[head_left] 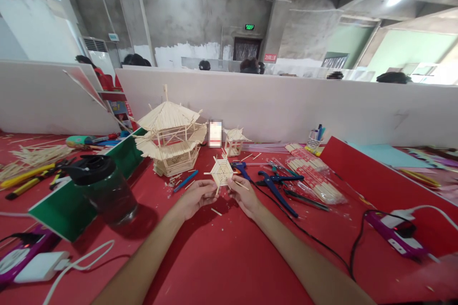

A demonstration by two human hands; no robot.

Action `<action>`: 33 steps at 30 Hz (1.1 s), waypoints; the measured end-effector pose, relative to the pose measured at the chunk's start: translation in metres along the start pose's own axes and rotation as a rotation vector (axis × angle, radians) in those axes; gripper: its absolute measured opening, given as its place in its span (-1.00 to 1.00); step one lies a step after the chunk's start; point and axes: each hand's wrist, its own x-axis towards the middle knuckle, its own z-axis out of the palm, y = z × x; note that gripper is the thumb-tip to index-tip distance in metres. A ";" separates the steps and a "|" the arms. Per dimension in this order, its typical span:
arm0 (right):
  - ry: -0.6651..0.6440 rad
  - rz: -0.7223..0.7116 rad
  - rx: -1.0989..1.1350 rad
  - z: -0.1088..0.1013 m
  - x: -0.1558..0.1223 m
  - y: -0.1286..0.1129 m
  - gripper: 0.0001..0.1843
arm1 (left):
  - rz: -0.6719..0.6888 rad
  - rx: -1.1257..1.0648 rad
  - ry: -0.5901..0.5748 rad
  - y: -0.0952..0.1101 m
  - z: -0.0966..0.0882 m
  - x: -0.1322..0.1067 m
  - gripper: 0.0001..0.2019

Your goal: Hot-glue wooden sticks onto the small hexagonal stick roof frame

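Note:
Both my hands hold up a small hexagonal web-like frame [222, 170] made of thin wooden sticks, a little above the red table [229, 257]. My left hand [196, 196] pinches its lower left edge with closed fingers. My right hand [244, 194] pinches the lower right edge and also seems to hold a loose thin stick. Behind the frame stands a two-tier stick pagoda model [171, 138], and a smaller stick pavilion [234, 141] sits to its right.
A dark lidded jar [103, 188] stands at left beside a green board [67, 205]. Blue glue gun [277, 186] with its black cord, packs of sticks [317, 174], a power strip [397, 236], loose sticks and tools at far left, white partition behind.

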 end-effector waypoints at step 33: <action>0.251 -0.189 -0.273 0.005 0.000 0.001 -0.60 | 0.413 0.545 0.215 -0.002 0.009 0.004 -0.74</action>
